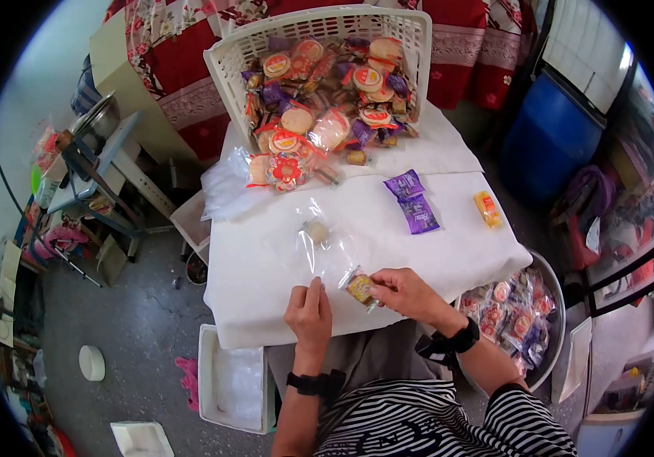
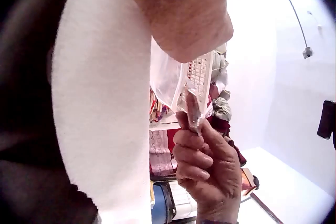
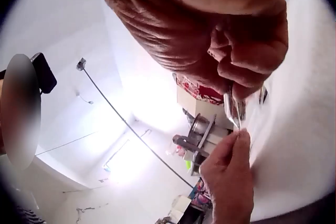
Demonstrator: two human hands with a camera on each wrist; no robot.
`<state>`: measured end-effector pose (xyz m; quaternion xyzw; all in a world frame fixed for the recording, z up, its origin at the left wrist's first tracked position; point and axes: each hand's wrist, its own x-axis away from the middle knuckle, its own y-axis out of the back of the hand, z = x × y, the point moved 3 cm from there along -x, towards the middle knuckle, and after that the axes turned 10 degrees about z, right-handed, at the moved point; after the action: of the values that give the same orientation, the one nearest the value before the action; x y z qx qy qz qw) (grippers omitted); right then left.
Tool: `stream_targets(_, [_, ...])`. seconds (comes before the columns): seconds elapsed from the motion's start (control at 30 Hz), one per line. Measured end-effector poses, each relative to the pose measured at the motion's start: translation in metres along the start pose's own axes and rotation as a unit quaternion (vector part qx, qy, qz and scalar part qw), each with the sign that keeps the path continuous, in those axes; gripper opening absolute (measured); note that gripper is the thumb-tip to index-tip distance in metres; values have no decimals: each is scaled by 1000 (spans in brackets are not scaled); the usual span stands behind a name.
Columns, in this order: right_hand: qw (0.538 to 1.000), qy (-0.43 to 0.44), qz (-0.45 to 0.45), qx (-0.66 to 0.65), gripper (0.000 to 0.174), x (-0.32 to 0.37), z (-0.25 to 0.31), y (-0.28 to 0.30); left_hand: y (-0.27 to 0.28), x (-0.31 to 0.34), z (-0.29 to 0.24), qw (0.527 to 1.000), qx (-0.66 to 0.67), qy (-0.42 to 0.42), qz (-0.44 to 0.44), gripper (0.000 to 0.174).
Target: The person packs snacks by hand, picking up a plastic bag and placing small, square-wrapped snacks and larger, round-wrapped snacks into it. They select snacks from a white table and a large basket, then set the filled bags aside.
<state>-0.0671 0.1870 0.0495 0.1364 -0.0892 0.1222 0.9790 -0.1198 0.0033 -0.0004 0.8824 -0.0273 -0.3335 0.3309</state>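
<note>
My left hand [image 1: 309, 311] pinches the near edge of a clear plastic bag [image 1: 296, 251] between thumb and fingertips. The bag lies on the white-covered table with a small round pale snack [image 1: 315, 231] inside. To the right, my right hand [image 1: 411, 293] pinches a small wrapped snack with a yellow label [image 1: 359, 288], close to the bag's opening. In the left wrist view, the right hand [image 2: 207, 166] holds the wrapper upright. Two purple snack packets [image 1: 420, 215] and a yellow-orange packet [image 1: 487, 209] lie farther right on the cloth.
A white plastic basket [image 1: 224, 99] full of wrapped snacks stands at the table's back. A pile of clear bags [image 1: 226, 183] lies at the left. Below the right edge, a metal basin [image 1: 559, 305] holds filled bags. A white foam box [image 1: 209, 381] sits on the floor.
</note>
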Motion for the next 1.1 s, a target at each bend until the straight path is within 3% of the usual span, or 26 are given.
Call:
stream_targets(0.07, [999,10,-38,5,26,-7,-12,-7,2,-1,-3,1000,1,-2,-13,20])
stream_targets(0.1, [998,-39,-47,-12,27,-6,4,-7,2,-1,-3,1000,1,-3,-14,20])
stream_targets(0.2, [998,13,-65,-20,27,-28,-12,-16,3,-1,-5,999,13,-18,-29,20])
stream_targets(0.3, [996,0,-84,-39,34,-43,-18,-26,2,0,-4,998,39,-27,-37,20])
stream_targets(0.63, [996,-44,-44,-64,29,-57,-12,-33,7,-5,-4,995,81,24,-49,20])
stream_targets(0.7, [997,30,-61,-39,23,-68,-12,-35,4,-3,-5,996,80,11,-39,20])
stream_targets(0.83, [990,28,-22,-134,26,-86,-19,-39,0,0,-2,997,68,0,-31,22])
stream_targets(0.93, [996,20,-52,-73,28,-78,-14,-47,4,1,2,997,66,11,-32,22])
stream_targets(1.0, [986,90,-143,-12,25,-63,-9,-50,5,1,4,997,72,21,-31,21])
stream_targets(1.03, [986,88,-144,-12,25,-62,-7,-50,5,1,4,997,72,22,-31,21])
stream_targets(1.07, [958,177,-156,161,27,-58,3,-51,5,1,3,997,73,22,-29,21])
stream_targets(1.1, [894,258,-163,329,30,-54,10,-55,4,1,4,997,75,20,-27,21])
